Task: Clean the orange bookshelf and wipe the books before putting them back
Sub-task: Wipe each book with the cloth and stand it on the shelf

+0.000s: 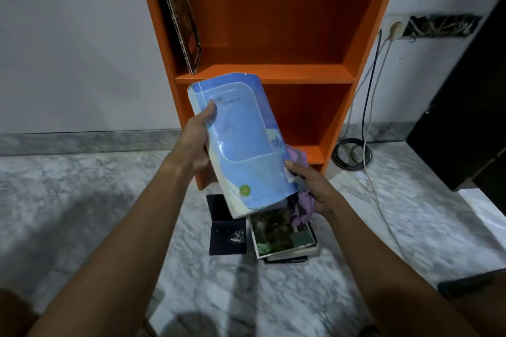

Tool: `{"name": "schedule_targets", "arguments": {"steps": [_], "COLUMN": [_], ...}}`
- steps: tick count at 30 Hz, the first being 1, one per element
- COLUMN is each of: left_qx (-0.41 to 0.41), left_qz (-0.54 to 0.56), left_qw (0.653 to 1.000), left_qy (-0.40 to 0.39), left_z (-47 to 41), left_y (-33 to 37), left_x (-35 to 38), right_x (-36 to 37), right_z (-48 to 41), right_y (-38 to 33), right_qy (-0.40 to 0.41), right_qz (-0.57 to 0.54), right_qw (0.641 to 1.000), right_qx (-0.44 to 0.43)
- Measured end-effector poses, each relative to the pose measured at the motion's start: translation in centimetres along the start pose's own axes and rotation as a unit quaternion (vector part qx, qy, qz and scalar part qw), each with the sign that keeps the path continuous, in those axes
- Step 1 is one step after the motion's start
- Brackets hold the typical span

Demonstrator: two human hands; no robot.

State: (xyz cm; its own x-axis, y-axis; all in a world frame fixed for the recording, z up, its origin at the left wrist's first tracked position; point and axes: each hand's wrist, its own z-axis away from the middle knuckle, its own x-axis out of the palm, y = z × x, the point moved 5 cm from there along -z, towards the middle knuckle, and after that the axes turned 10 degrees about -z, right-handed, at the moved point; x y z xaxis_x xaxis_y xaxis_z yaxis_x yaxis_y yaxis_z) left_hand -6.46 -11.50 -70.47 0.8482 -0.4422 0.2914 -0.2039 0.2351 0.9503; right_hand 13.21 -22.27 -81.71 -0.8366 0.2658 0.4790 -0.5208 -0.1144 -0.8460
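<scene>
A blue paperback book is held up in front of the orange bookshelf. My left hand grips its left edge, thumb on the cover. My right hand holds the book's lower right corner together with a purple cloth bunched under the book. One brown book leans inside the upper shelf at the left. On the floor below lie a dark book and a small stack of books topped by a green photo cover.
Marble floor all around, with a white wall behind. Right of the shelf hang cables from a wall socket, coiled on the floor. A dark cabinet stands at far right.
</scene>
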Motion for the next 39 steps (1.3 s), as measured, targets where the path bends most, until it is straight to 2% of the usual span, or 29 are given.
{"name": "schedule_targets", "arguments": {"steps": [3, 6, 8, 10, 12, 13, 14, 15, 17, 18, 20, 22, 24, 26, 29, 31, 33, 35, 38, 39], "left_qx": [-0.005, 0.002, 0.003, -0.049, -0.104, -0.117, -0.123, -0.13, -0.147, -0.149, -0.129, -0.098, -0.075, -0.068, -0.043, -0.018, -0.01, -0.001, 0.016, 0.013], "left_qz": [-0.122, -0.275, -0.318, -0.295, -0.171, -0.11, -0.081, -0.062, -0.06, -0.06, -0.062, -0.069, -0.096, -0.134, -0.154, -0.171, -0.196, -0.262, -0.429, -0.441], "left_qw": [0.99, 0.948, 0.939, 0.953, 0.979, 0.987, 0.989, 0.989, 0.985, 0.985, 0.988, 0.992, 0.992, 0.988, 0.985, 0.981, 0.976, 0.962, 0.899, 0.892], "left_qy": [0.078, 0.163, 0.134, 0.042, -0.026, -0.024, 0.001, 0.031, 0.069, 0.068, 0.056, 0.046, 0.016, -0.026, -0.071, -0.089, -0.094, -0.082, -0.09, -0.094], "left_z": [-1.0, -0.9, -0.4, 0.5, 0.7, 0.6, 0.5, 0.3, -0.1, -0.1, -0.3, -0.8, -1.2, -1.5, -1.9, -2.1, -2.5, -2.7, -3.1, -3.2], "left_y": [0.0, -1.7, -3.2, -4.6, -5.8, -5.9, -5.9, -6.0, -6.2, -6.1, -5.4, -4.2, -2.6, -0.9, 2.0, 4.2, 6.1, 8.1, 9.6, 9.7], "left_x": [-2.0, -2.8, -1.1, 2.1, 4.6, 4.8, 4.4, 3.7, 2.5, 2.3, 2.6, 2.6, 2.6, 2.7, 3.1, 3.5, 3.5, 3.2, 1.8, 1.3], "right_x": [-0.5, 0.5, 2.5, 4.6, 6.3, 6.6, 7.0, 7.0, 7.2, 7.2, 6.4, 5.1, 3.4, 2.0, 2.2, 3.0, 3.0, 2.3, 2.5, 3.0], "right_z": [-0.3, -0.3, 0.0, 0.3, 0.7, 0.8, 1.2, 1.4, 1.8, 1.6, 0.7, -0.5, -1.7, -2.9, -3.9, -4.1, -4.8, -5.7, -6.1, -6.2], "right_y": [-1.7, -3.1, -3.7, -3.6, -2.5, -1.8, -1.1, -0.6, -0.6, -0.6, -0.7, -1.1, -2.3, -4.2, -6.6, -7.9, -9.4, -11.3, -14.6, -15.5], "right_qy": [0.046, 0.093, 0.108, 0.132, 0.134, 0.134, 0.127, 0.114, 0.075, 0.06, 0.063, 0.113, 0.163, 0.181, 0.088, 0.029, 0.013, 0.054, 0.129, 0.137], "right_qz": [0.035, 0.123, 0.167, 0.274, 0.423, 0.475, 0.498, 0.502, 0.48, 0.461, 0.382, 0.279, 0.21, 0.173, 0.054, -0.047, -0.066, -0.018, 0.049, 0.054], "right_qw": [0.997, 0.978, 0.957, 0.913, 0.836, 0.797, 0.772, 0.762, 0.775, 0.794, 0.861, 0.917, 0.942, 0.957, 0.992, 0.997, 0.997, 0.994, 0.976, 0.97], "right_qx": [-0.042, -0.138, -0.212, -0.273, -0.322, -0.349, -0.374, -0.392, -0.403, -0.392, -0.331, -0.261, -0.204, -0.147, -0.076, -0.047, -0.049, -0.092, -0.169, -0.191]}}
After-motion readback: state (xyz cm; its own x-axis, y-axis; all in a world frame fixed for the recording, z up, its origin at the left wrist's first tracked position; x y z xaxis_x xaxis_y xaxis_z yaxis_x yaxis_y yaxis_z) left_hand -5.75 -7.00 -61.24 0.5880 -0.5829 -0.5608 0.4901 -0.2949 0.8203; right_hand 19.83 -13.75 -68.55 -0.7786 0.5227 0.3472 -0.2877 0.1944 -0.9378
